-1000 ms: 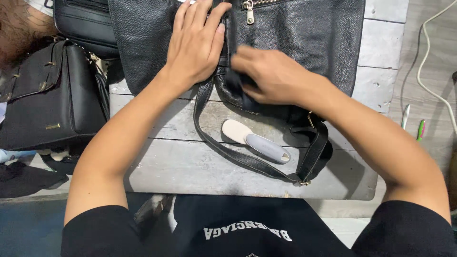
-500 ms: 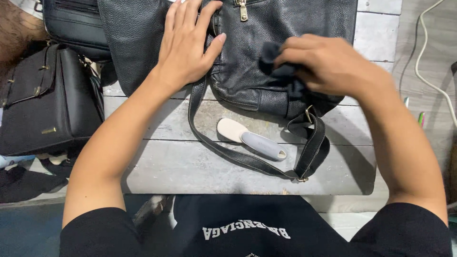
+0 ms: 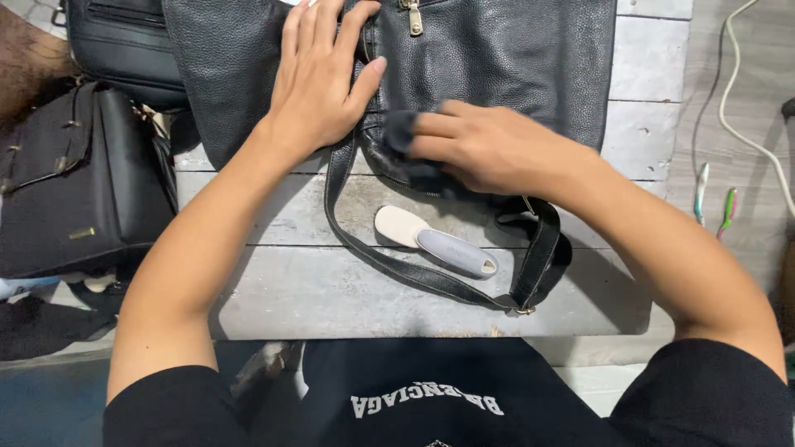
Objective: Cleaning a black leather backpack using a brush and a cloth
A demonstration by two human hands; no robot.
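A large black pebbled-leather bag (image 3: 497, 66) lies flat across the far middle of the worktop (image 3: 331, 290), its zipper pull at the far edge. The left hand (image 3: 319, 83) rests palm-down on the bag's left part, fingers spread and flat, gripping nothing, only pressing. The right hand (image 3: 489, 149) lies over the bag's near edge, its grip pinching a small dark cloth (image 3: 402, 132) between the fingers and the leather; the cloth shows just left of the fingertips.

The bag's black strap (image 3: 414, 277) loops toward the near side over the bare boards, ending at a metal buckle near the worktop's near edge. Inside that loop lies a small brush (image 3: 435, 242) with a cream head and a grey handle, just near of the right hand and touching neither hand.

To the left, off the worktop's edge, stands a black satchel (image 3: 74, 190) with brass fittings, and at the far left another black bag (image 3: 124, 41) lies partly under the large one. On the right, on a separate grey plank surface, lie two toothbrushes (image 3: 716, 199), one pale and one with pink and green, and a white cable (image 3: 745, 108) curving past them.

The worktop is weathered, whitewashed grey planks with scuffs. Below its near edge the person's dark shirt fills the view.
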